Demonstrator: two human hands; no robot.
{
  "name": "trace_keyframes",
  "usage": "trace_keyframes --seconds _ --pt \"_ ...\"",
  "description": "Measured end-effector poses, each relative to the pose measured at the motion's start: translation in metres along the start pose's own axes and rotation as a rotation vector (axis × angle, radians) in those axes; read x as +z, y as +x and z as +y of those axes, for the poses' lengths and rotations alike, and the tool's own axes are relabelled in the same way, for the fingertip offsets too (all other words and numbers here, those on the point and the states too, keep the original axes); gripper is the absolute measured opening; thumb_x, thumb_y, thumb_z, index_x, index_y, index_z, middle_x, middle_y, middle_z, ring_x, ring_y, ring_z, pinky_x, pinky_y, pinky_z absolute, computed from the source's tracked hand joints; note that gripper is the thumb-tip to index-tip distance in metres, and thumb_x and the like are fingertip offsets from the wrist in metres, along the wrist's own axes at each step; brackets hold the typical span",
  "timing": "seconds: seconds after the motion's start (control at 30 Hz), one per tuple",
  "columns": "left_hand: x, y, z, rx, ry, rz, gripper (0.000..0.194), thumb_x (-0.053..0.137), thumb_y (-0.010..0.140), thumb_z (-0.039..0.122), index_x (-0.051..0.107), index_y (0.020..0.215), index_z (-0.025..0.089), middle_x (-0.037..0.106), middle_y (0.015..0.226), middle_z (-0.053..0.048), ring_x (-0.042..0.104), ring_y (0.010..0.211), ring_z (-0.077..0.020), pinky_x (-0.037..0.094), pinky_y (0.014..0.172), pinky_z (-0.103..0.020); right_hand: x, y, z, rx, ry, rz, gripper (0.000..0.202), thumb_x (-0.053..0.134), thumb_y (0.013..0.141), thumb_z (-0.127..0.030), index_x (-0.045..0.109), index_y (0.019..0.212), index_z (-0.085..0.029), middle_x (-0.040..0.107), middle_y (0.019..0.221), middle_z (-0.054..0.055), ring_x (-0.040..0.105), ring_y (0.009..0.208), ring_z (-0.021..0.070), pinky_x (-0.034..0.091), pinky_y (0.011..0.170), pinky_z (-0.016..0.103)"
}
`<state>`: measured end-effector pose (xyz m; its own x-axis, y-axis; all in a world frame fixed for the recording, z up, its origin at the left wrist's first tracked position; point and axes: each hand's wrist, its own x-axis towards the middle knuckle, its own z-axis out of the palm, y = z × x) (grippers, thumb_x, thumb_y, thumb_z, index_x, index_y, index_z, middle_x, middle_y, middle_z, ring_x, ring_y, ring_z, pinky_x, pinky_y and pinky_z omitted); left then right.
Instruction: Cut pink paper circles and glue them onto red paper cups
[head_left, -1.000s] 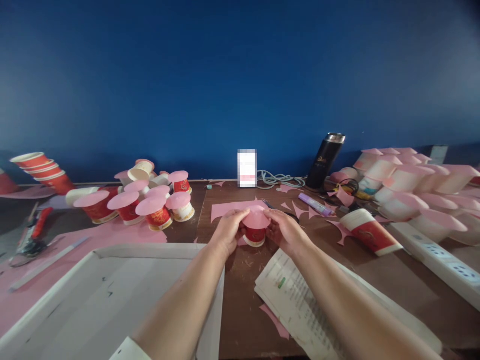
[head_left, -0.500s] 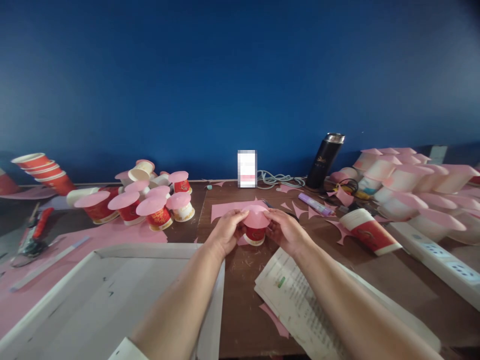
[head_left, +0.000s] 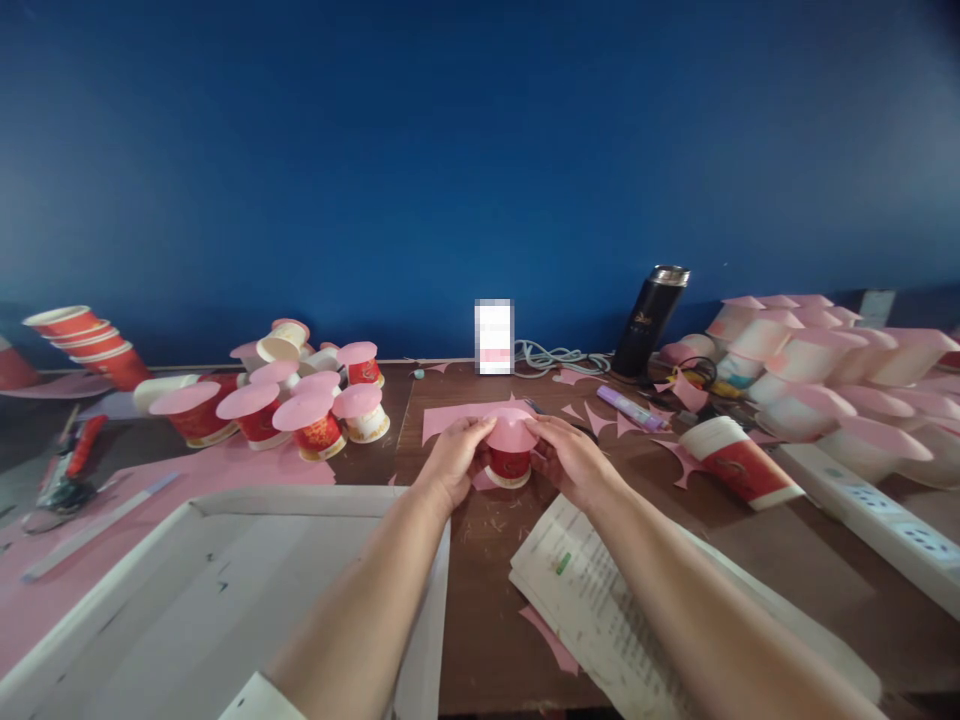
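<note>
A red paper cup (head_left: 511,466) stands upside down on the table in front of me, with a round pink paper disc (head_left: 512,430) over its upturned base. My left hand (head_left: 459,460) grips the disc and cup from the left, thumb on the disc's edge. From the right side my right hand (head_left: 574,458) does the same, its thumb on the opposite edge. The lower fingers of both hands are partly hidden behind the cup. Beneath and behind lies a pink paper sheet (head_left: 442,420).
Several cups with pink discs (head_left: 247,402) stand at left, beside stacked red cups (head_left: 105,348). A white tray (head_left: 285,500) fills the front left. At right are a newspaper (head_left: 570,580), a glue stick (head_left: 630,409), a black flask (head_left: 649,325), a power strip (head_left: 870,515) and piled white cups (head_left: 795,360).
Both hands keep their hold on the cup and disc. The disc's edge shifts very slightly between the thumbs; everything else stays put.
</note>
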<state>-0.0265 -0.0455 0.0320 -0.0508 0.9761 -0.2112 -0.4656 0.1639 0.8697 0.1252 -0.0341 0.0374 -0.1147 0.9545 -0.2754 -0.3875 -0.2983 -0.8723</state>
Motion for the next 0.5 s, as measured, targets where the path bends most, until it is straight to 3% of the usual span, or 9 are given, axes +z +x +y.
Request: trace_keyframes --seconds 0.3,0.5 --pt "0.0028 0.0002 -0.0021 -0.024 0.074 0.094 0.032 0.077 0.058 0.038 0.059 0.071 0.016 0.049 0.056 0.004 0.044 0.048 -0.0061 0.036 0.049 -0.019 0.0041 0.0009 0.0013 -0.028 -0.031 0.015 0.017 0.074 0.062 -0.027 0.06 0.068 -0.021 0.062 0.072 -0.001 0.056 0.067 0.0115 0.044 0.054 0.019" --pt "0.0052 -0.001 -0.0021 0.006 0.114 0.111 0.029 0.074 0.061 0.038 0.059 0.073 0.015 0.051 0.057 0.003 0.045 0.048 -0.0063 0.037 0.047 -0.019 0.0059 0.0001 -0.0001 -0.024 -0.043 0.029 0.016 0.073 0.063 -0.026 0.059 0.068 -0.021 0.059 0.07 -0.002 0.054 0.066 0.0107 0.042 0.052 0.019"
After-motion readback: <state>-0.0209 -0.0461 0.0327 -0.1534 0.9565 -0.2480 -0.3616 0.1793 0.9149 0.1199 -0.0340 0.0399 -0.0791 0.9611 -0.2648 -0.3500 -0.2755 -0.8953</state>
